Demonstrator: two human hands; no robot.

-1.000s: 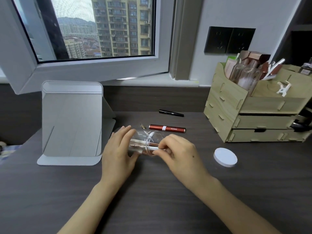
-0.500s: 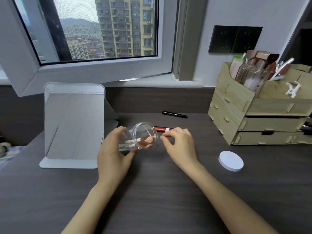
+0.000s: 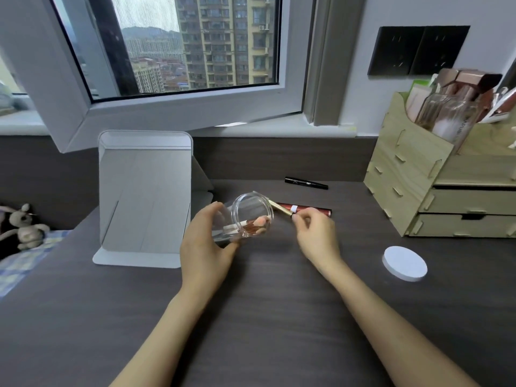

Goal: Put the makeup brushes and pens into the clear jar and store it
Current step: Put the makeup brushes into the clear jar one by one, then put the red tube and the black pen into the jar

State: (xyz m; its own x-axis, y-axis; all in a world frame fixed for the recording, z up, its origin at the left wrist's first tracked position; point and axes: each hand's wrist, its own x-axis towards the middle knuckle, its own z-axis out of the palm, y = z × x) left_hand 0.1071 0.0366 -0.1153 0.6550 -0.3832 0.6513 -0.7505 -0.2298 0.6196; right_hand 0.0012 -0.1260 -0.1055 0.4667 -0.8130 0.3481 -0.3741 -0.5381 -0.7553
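Observation:
My left hand (image 3: 205,241) holds the clear jar (image 3: 245,216) tilted on its side above the desk, its mouth turned toward me and to the right. A pink-bristled makeup brush (image 3: 251,225) lies inside it. My right hand (image 3: 314,234) pinches the end of a slim gold pen (image 3: 280,209), whose other end reaches the jar's rim. Behind that pen a red tube (image 3: 310,210) lies flat on the desk. Farther back lies a black pen (image 3: 305,183). The jar's white round lid (image 3: 404,263) rests on the desk at the right.
A grey folding mirror (image 3: 145,196) stands left of the jar. A wooden drawer organiser (image 3: 435,191) full of cosmetics fills the right back corner. An open window sash (image 3: 173,113) hangs over the sill. A stuffed rabbit (image 3: 25,227) lies on a bed at far left.
The left hand has lifted and turned the jar so its mouth faces me. The right hand has left the jar's mouth, moved right and taken hold of the gold pen.

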